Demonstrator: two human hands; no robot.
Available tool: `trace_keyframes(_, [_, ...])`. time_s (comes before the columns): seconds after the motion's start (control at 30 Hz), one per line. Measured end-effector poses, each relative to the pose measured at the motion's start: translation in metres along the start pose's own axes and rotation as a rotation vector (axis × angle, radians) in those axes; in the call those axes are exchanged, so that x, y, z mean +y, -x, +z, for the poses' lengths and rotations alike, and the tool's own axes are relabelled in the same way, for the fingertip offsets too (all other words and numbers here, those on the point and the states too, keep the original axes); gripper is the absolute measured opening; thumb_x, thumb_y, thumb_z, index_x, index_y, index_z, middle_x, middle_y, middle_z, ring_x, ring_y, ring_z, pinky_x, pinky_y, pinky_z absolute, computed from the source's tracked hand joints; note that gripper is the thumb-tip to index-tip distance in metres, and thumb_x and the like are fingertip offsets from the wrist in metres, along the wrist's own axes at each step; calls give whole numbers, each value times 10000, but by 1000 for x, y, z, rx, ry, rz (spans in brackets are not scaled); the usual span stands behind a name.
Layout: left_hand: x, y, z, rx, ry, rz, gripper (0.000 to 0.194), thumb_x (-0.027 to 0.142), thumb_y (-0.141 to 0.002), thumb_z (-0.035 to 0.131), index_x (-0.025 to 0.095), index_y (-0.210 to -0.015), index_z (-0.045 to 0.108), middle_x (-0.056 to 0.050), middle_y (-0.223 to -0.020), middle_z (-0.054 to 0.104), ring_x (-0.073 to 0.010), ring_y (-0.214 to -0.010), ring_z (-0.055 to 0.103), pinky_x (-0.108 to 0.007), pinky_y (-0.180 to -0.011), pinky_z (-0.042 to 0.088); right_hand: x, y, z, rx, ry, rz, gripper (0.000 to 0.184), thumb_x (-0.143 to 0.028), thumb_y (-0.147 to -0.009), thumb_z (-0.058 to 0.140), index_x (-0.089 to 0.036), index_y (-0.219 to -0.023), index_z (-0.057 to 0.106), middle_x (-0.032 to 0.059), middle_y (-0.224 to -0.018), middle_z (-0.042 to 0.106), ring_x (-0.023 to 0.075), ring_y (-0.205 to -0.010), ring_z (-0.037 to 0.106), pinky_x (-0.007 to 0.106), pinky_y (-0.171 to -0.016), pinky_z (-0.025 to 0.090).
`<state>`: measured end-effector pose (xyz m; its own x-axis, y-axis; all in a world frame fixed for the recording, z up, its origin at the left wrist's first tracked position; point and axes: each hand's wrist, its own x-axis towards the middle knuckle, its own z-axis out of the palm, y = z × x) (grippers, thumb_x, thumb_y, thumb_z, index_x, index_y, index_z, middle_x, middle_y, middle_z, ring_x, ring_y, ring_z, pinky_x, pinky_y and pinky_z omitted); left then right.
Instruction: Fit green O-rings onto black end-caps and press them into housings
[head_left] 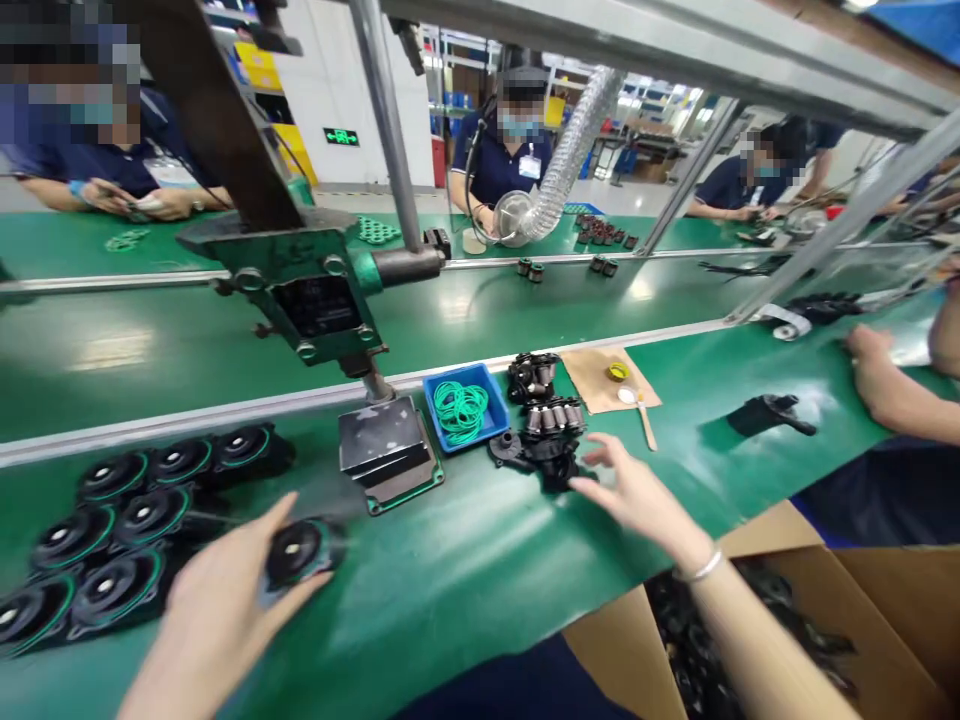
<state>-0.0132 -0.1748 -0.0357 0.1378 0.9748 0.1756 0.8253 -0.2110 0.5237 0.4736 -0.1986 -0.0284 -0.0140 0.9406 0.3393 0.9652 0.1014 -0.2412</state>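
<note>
My left hand (pixel 225 590) is closed around a round black housing (pixel 296 552) with a pale dot at its centre, its thumb and fingers gripping the sides. Beside it on the left, several similar black housings (pixel 112 585) with green rings stand in rows. My right hand (pixel 626 495) is open, fingers spread, beside a black plastic part (pixel 555 460); whether a fingertip touches it I cannot tell. Behind that part lie black parts with silvery cylinders (pixel 551 415). A blue tray (pixel 497 440) holds green rubber rings (pixel 460 410).
A metal press (pixel 300 290) rises over a block (pixel 382 440). Brown paper (pixel 585 375) carries a small yellow container (pixel 617 372) and a wooden stick (pixel 646 425). A black part (pixel 769 415) lies to the right. Below is a cardboard box (pixel 862 600) of black parts. Several co-workers sit around.
</note>
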Motion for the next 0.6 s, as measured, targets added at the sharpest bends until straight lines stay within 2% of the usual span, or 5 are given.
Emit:
trace_keyframes(0.1, [26,20,28,-48,188,75,703,398,-767,718,398,-1398,407,-7,-1182,663,-306,-1069,672,-493,-955,545,-48,28,48,109,-79,23,578,-503,-899,579,-98,-1301,488,163,-1100,669,268,-989,671,416,-854,576])
trace_keyframes(0.23, [44,23,54,-222,440,97,805,319,-822,716,287,-1489,267,-106,-1298,577,-278,-1228,595,-481,-1075,470,-62,42,41,193,-89,49,595,-520,-914,534,-64,-1295,502,214,-1088,647,317,-957,656,488,-839,551])
trace_keyframes(0.37, [44,20,64,-272,633,74,909,275,-778,776,277,-1503,229,-117,-1337,554,-273,-1293,550,-502,-1136,407,-79,35,20,-43,-36,-235,583,-570,-902,560,-123,-1276,543,117,-881,674,262,-769,669,397,-708,560])
trace_keyframes(0.47, [43,23,67,-251,767,48,918,248,-765,785,257,-1506,242,-131,-1331,557,-269,-1274,570,-488,-1122,431,-115,27,32,-184,-104,-394,406,-501,-970,485,-132,-1106,587,87,-781,667,239,-660,663,357,-591,539])
trace_keyframes(0.6, [42,29,69,-243,843,39,898,219,-766,778,259,-1499,260,-124,-1332,562,-265,-1281,566,-481,-1123,439,-151,15,55,-219,-196,-415,225,-352,-1010,456,-171,-991,587,66,-823,667,210,-744,667,336,-671,556])
